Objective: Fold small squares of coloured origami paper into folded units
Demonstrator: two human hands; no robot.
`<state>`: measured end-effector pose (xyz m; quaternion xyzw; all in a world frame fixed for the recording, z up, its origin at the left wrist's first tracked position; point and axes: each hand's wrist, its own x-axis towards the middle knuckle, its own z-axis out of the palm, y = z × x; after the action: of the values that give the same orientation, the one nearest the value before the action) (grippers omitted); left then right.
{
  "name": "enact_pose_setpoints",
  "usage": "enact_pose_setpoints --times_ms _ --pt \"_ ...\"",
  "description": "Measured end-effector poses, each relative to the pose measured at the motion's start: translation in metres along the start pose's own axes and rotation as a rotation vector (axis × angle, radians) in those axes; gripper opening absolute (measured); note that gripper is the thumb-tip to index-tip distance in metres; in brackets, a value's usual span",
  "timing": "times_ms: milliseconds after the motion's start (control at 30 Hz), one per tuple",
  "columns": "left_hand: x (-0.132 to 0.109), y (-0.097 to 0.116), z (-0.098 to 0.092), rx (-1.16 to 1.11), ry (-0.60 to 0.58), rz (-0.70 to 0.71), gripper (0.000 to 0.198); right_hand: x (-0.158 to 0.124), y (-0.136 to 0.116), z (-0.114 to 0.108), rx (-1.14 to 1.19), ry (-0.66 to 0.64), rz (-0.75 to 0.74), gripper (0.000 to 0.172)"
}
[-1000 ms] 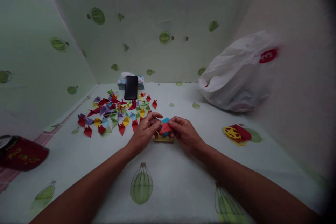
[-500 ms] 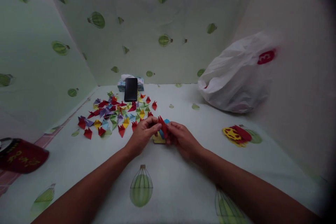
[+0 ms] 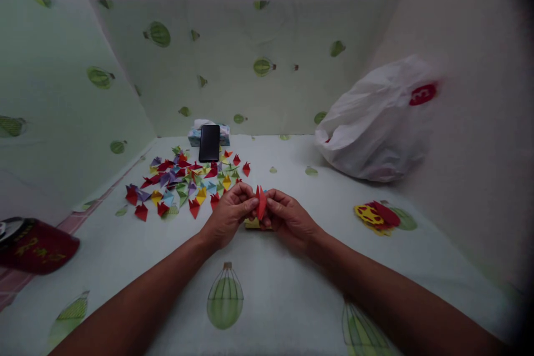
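Between my two hands stands a red origami crane (image 3: 261,203), narrow and folded, with two thin points upward. My left hand (image 3: 231,209) pinches its left side between thumb and fingers. On its other side my right hand (image 3: 288,214) grips the red paper, fingertips curled. Beneath the hands lies a stack of yellow paper (image 3: 252,224), mostly covered by them. A bit of blue shows behind the right fingertips. To the left of my hands spread many small folded paper cranes (image 3: 194,207) in red, yellow, green, purple and blue.
A black phone (image 3: 209,143) leans against a tissue box (image 3: 194,137) at the back. A white plastic bag (image 3: 375,128) stands back right. Yellow and red cut-outs (image 3: 377,217) lie on the right. A red can (image 3: 37,246) is at the left edge.
The red crane has turned more upright between my fingers, and both hands have shifted slightly over it. Less of the blue paper behind it shows. The view has tilted a little.
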<state>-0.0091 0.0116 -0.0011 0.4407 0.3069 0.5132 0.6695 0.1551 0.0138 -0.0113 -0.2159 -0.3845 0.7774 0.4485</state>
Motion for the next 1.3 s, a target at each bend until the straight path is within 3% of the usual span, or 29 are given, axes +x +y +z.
enact_pose_setpoints --times_ms 367,533,1167,1300 --pt "-0.002 0.003 0.007 0.27 0.019 0.096 0.022 0.002 0.002 -0.003 -0.007 0.037 0.013 0.028" --pt "-0.004 0.004 0.009 0.307 -0.011 0.054 0.028 0.001 0.002 -0.005 -0.036 0.03 -0.001 0.027" --pt "-0.007 0.007 0.01 0.56 -0.009 0.119 0.02 0.003 -0.001 -0.007 -0.146 0.05 -0.026 0.028" --pt "-0.007 0.006 0.01 0.517 -0.021 0.105 0.025 0.002 -0.002 -0.006 -0.171 0.033 -0.034 0.027"
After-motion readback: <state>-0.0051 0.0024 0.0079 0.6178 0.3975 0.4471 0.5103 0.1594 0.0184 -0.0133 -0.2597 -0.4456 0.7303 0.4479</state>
